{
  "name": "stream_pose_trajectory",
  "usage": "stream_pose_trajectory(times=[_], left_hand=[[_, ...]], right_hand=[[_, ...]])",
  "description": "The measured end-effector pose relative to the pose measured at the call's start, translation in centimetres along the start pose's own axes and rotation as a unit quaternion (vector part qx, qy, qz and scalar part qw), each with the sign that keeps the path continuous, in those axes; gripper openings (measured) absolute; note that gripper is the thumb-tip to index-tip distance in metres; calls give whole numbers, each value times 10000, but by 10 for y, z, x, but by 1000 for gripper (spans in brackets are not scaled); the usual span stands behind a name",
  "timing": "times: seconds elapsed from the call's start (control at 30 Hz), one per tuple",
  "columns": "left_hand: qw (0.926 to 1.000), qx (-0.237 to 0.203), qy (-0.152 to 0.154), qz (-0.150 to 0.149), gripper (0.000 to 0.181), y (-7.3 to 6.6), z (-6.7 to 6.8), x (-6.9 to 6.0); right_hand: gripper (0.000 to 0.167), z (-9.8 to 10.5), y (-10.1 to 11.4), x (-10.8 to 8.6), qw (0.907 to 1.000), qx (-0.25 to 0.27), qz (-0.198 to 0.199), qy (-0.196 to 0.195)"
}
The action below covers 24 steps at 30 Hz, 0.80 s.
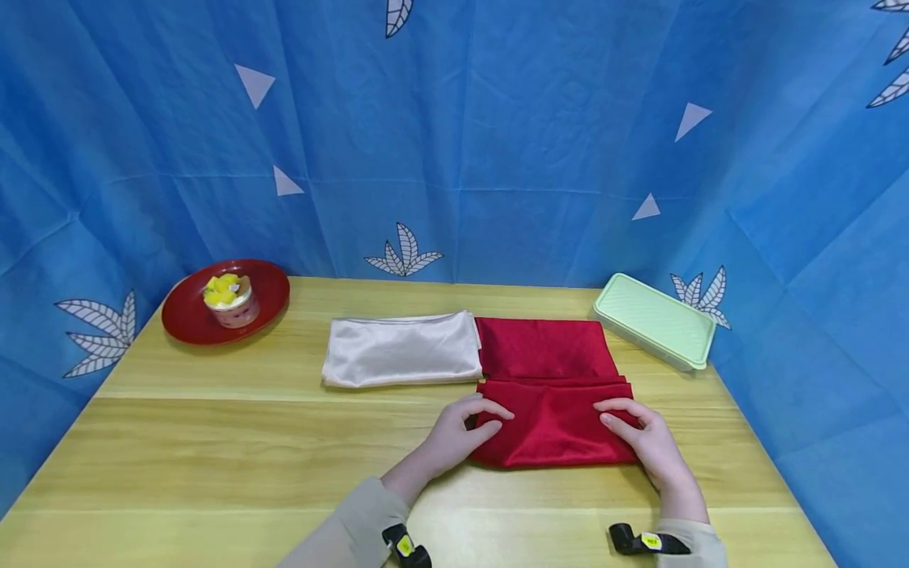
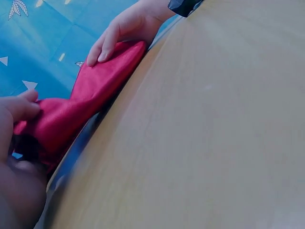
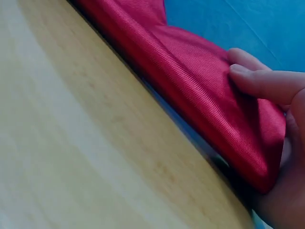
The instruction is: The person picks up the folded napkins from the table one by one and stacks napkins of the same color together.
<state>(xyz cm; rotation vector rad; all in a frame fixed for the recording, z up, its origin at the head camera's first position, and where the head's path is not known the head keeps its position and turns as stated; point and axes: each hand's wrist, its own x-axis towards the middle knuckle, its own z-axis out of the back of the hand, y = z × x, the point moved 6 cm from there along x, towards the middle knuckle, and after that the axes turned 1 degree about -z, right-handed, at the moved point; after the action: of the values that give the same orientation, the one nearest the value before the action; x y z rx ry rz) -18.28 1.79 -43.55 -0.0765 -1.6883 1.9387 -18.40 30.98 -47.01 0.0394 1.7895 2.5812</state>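
Note:
A folded red satin cloth (image 1: 557, 430) is near the front of the table, its near edge lifted slightly off the wood. My left hand (image 1: 450, 438) grips its left side, thumb and fingers bent at the edge. On the opposite side my right hand (image 1: 653, 450) holds the right edge; in the right wrist view the thumb and a finger (image 3: 267, 83) lie on the upper face, with other fingers partly hidden behind the cloth. Another flat red section (image 1: 543, 347) lies just behind; whether it is the same cloth I cannot tell. Left of that section lies a folded white satin cloth (image 1: 405, 351).
A red plate (image 1: 181, 315) bearing a small cup of yellow-topped dessert (image 1: 234, 308) stands at the back left. At the back right is a pale green lidded box (image 1: 656, 319). A blue curtain (image 1: 525, 142) borders the wooden table (image 1: 248, 457).

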Motion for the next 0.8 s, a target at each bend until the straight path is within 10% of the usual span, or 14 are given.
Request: stream_pose_trajectory(times=[0.23,0.53,0.8], left_hand=[[9946,511,-894,-129,20,37,2,14],[9766,1010,-1755,-732,28,40,10,37],[9723,1189,-1978,-366,36,46,10,55]], right_hand=[[16,8,-4,11,9868,1379,270,-807],[15,10,-2,47,9476,2367,217,-2133],[24,19,-3,80,9148,2640,193,-3052]])
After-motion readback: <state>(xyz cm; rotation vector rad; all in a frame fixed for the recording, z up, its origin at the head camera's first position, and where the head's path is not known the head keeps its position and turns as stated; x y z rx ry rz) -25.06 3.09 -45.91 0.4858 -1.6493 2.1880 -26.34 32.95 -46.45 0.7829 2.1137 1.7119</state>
